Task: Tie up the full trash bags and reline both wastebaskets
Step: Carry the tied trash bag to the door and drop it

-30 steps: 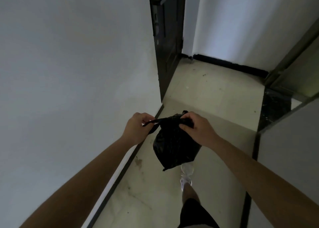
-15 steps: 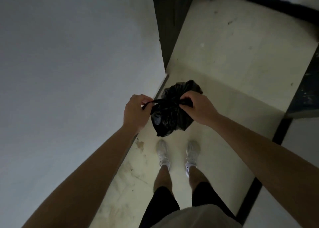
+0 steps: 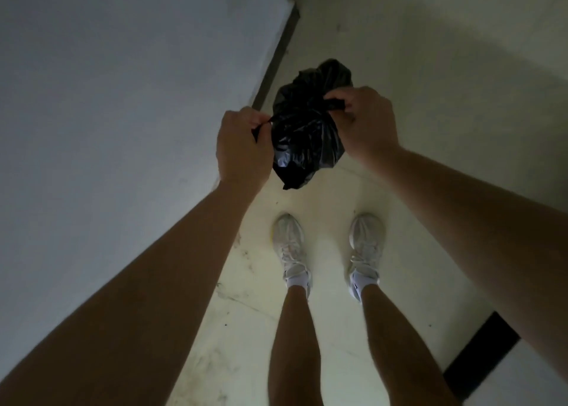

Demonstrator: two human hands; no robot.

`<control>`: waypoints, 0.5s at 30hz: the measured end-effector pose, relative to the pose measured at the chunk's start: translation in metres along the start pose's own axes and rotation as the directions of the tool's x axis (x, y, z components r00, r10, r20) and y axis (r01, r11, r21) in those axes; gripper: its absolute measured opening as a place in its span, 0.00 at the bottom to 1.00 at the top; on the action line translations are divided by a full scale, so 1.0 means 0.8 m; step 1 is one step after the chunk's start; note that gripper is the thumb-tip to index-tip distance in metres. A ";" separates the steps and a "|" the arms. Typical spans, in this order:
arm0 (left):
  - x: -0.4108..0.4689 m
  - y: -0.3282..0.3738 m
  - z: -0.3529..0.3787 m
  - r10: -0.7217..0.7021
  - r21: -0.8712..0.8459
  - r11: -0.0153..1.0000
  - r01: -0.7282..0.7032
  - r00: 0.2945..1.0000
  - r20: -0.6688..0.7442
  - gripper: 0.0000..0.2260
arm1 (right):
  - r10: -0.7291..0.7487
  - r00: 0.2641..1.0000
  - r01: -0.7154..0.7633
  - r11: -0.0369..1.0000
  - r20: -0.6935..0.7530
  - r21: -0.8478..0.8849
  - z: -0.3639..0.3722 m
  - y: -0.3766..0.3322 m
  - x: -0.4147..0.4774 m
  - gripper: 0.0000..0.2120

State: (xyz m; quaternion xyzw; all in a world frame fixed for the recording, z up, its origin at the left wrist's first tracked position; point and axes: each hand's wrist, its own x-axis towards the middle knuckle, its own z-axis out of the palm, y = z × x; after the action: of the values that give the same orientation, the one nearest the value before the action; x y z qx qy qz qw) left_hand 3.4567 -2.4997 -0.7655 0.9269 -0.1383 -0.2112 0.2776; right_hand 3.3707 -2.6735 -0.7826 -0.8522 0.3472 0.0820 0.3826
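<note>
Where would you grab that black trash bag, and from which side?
By the two twisted top ends, one from each side. The black trash bag hangs with its bulk below, and those thin strips stick out left and right, where the left hand and right hand pinch them.

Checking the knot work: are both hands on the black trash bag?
Touching. The head view shows the left hand gripping one tie end of the black trash bag, and the right hand pinching the other.
</note>
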 end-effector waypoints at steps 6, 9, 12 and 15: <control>0.022 -0.038 0.022 0.029 0.114 0.993 -0.033 0.999 0.043 0.06 | -0.024 0.988 0.036 0.997 0.153 -0.074 0.030 0.020 0.040 0.15; 0.023 -0.049 0.023 -0.023 0.210 0.978 -0.010 0.988 0.152 0.08 | -0.003 0.964 0.022 0.997 0.266 -0.069 0.042 0.024 0.037 0.15; 0.016 -0.046 0.020 -0.037 0.205 0.979 0.016 0.994 0.099 0.08 | -0.001 0.968 0.001 1.000 0.251 0.001 0.043 0.022 0.024 0.14; 0.007 -0.029 0.012 0.043 0.115 0.993 -0.031 0.994 -0.101 0.07 | -0.034 0.988 0.023 0.996 0.148 0.081 0.031 0.016 0.011 0.13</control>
State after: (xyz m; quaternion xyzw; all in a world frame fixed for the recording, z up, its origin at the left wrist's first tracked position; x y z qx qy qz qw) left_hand 3.4604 -2.4877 -0.7883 0.9482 -0.1527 -0.1497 0.2350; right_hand 3.3720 -2.6663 -0.8105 -0.8329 0.3084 0.1263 0.4418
